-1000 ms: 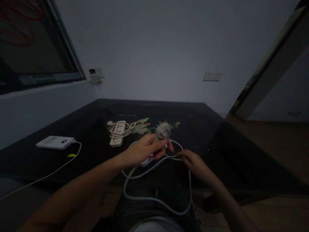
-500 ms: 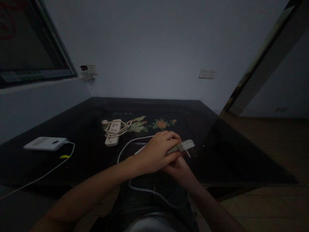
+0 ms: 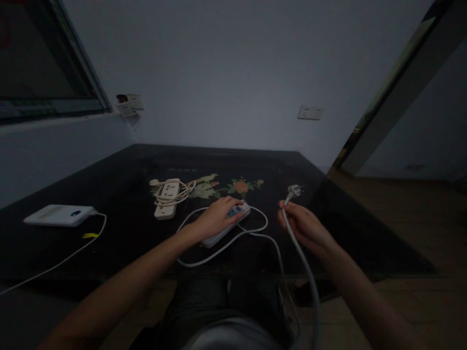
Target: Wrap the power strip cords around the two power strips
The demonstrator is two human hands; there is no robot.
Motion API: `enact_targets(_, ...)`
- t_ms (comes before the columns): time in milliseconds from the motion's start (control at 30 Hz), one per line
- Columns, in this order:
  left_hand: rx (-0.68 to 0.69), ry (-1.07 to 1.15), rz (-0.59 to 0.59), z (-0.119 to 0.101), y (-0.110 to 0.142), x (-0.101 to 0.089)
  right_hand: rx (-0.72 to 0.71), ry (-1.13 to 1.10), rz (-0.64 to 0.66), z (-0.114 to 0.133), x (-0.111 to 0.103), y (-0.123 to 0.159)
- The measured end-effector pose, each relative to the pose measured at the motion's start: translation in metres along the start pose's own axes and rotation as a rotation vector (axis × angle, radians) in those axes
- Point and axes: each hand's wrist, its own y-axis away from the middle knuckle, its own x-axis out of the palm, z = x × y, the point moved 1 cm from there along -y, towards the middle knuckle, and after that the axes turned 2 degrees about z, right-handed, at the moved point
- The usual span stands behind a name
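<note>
On the dark table lies a white power strip with a bluish socket area, tilted diagonally. My left hand rests over it, fingers closed round its sides, hiding much of its top. To the right, my right hand pinches the white cord just below its plug. The plug points up and right, prongs outward, above the table. From my right hand the cord hangs down past the table's front edge, and another stretch loops on the table round the strip.
A second power strip, wrapped in its own cord, lies left of centre. Farther left is a white device with a thin cable and a yellow tag. Wall sockets sit behind the dark table.
My hands, together before, have parted. My left hand has come down onto the power strip; my right hand has moved right with the cord and plug, which now points upward.
</note>
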Motion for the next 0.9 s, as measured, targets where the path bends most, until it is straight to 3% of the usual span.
enact_targets(133, -0.102, -0.100, 0.100, 0.031, 0.001, 0.025, 0.084, 0.301, -0.075, -0.005, -0.065, -0.035)
enact_targets(200, -0.115, -0.120, 0.112, 0.033, 0.002, 0.034, 0.180, 0.584, -0.085, -0.011, -0.089, -0.050)
enact_targets(333, -0.161, -0.151, 0.135, 0.028, 0.006, 0.041, 0.281, 0.788, -0.121, -0.026, -0.119, -0.080)
enact_targets(600, -0.264, -0.178, 0.142, 0.026, 0.012, 0.037, 0.355, 1.230, -0.140, -0.041, -0.131, -0.131)
enact_targets(900, -0.265, -0.204, 0.134, 0.027, 0.010, 0.040, 0.326, 1.612, -0.002, -0.028, -0.122, -0.137)
